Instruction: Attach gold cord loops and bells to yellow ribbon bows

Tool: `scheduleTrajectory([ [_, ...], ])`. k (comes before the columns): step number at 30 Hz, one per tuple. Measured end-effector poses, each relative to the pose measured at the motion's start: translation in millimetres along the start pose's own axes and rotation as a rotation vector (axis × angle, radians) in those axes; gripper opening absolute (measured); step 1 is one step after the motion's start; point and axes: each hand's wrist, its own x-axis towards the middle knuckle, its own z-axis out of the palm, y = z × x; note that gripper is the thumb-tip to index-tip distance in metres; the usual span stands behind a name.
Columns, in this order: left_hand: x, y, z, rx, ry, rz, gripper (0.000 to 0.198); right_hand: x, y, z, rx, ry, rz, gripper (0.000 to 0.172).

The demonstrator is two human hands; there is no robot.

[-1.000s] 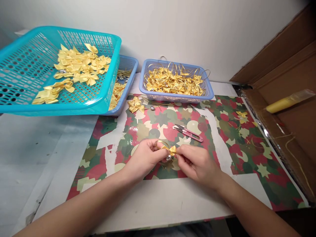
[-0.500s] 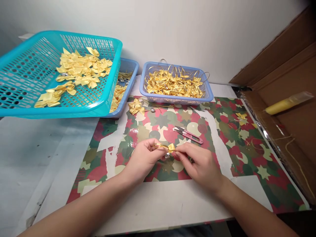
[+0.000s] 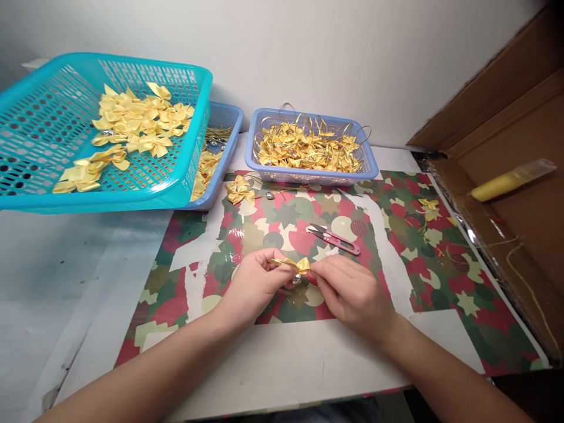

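Observation:
Between my hands, above the patterned sheet, is a small yellow ribbon bow (image 3: 303, 266). My left hand (image 3: 259, 282) pinches its left side, where a gold cord shows above the fingers. A small silver bell (image 3: 296, 279) hangs just below the bow, by the left fingertips. My right hand (image 3: 352, 288) has thumb and forefinger pressed together at the bow's right end; what exactly lies in that pinch is too small to make out. A pair of pink thread snips (image 3: 335, 238) lies on the sheet beyond my right hand.
A turquoise basket (image 3: 176, 187) of yellow bows stands at left, overlapping a blue basket (image 3: 224, 158). Another blue basket (image 3: 308, 174) holds bows with gold loops. Loose bows (image 3: 240, 190) lie before it. A cardboard box wall (image 3: 497, 147) with a yellow tube (image 3: 506, 181) borders the right.
The view has shifted slightly. My hands stay around the bow, with the right fingertips slightly changed in position at its right end.

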Motion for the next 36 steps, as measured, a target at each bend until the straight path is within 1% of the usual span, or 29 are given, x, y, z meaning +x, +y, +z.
scheduleTrajectory([
  [6, -1.4, -0.5, 1.2, -0.059, -0.020, 0.004, 0.019, 0.1, -3.1, 3.1, 0.260, 0.003, 0.207, 0.016],
  [14, -2.4, -1.9, 1.1, -0.115, -0.019, 0.026, 0.019, 1.5, -5.1, 3.5, 0.334, 0.013, 0.287, 0.015],
  [18, -1.5, -3.6, 0.3, -0.130, -0.020, 0.037, 0.020, 2.9, -3.0, -0.2, 0.307, -0.005, 0.251, 0.015],
  [29, -1.4, -3.3, 0.9, -0.047, 0.013, 0.020, 0.020, 3.1, 1.9, -1.8, 0.234, -0.014, 0.141, 0.017],
  [32, -1.6, -2.6, 1.6, -0.034, 0.018, 0.017, 0.021, 2.6, 2.7, -1.3, 0.164, -0.011, 0.081, 0.017],
  [36, -2.1, -1.3, 2.7, -0.024, 0.012, 0.015, 0.021, 1.6, 2.2, -1.5, 0.015, -0.022, 0.011, 0.020],
])
